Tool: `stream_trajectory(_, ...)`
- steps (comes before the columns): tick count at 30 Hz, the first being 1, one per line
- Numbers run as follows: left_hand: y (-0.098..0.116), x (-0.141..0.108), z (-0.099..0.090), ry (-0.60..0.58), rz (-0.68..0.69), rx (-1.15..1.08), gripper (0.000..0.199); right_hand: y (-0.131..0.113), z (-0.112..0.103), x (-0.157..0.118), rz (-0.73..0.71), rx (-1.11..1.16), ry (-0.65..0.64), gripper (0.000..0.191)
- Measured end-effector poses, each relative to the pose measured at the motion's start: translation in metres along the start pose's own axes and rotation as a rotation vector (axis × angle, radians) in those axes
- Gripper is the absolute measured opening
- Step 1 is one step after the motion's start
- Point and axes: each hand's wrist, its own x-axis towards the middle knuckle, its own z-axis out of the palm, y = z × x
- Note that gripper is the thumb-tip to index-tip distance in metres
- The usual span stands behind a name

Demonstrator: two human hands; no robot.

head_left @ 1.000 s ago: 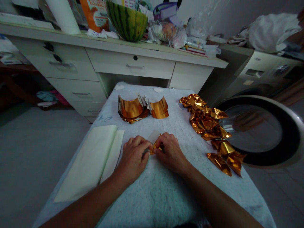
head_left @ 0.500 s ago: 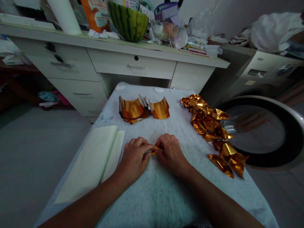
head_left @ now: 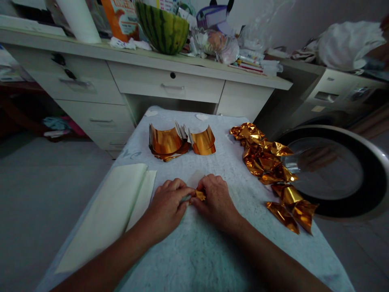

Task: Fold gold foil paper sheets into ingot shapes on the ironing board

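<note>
Over the middle of the cloth-covered table [head_left: 225, 247], my left hand [head_left: 170, 205] and my right hand [head_left: 214, 198] meet with fingers pinched on a small piece of gold foil [head_left: 199, 195]. Both hands are closed on it, and the fingers cover most of it. Just behind the fingers lies a pale translucent sheet [head_left: 195, 177]. Beyond my hands sit two stacks of curved gold foil sheets, a larger stack [head_left: 167, 142] and a smaller stack [head_left: 204, 142]. Several folded gold foil pieces [head_left: 264, 160] lie in a heap along the right side.
Folded pale paper sheets [head_left: 106, 215] lie on the table's left. Behind stands a white desk [head_left: 194, 69] with drawers, carrying a cut watermelon [head_left: 164, 28], an orange packet [head_left: 121, 20] and plastic bags. To the right, a washing machine's open round door [head_left: 372, 178] stands close to the table edge.
The fingers have shifted slightly on the gold foil, and its crumpled part now shows more between my hands. The whole view has moved a little; the stacks and heap stay put.
</note>
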Motion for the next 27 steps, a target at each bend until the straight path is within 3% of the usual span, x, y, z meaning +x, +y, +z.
stream_trajectory(12,-0.003,0.001,0.0,-0.023,-0.027,-0.005,0.034,0.003,-0.003,0.004,0.019,0.045,-0.043,0.024)
stream_trajectory(27,0.0,0.001,-0.003,-0.017,-0.024,-0.009,0.033,0.008,-0.02,0.006,-0.026,0.21,-0.159,0.042)
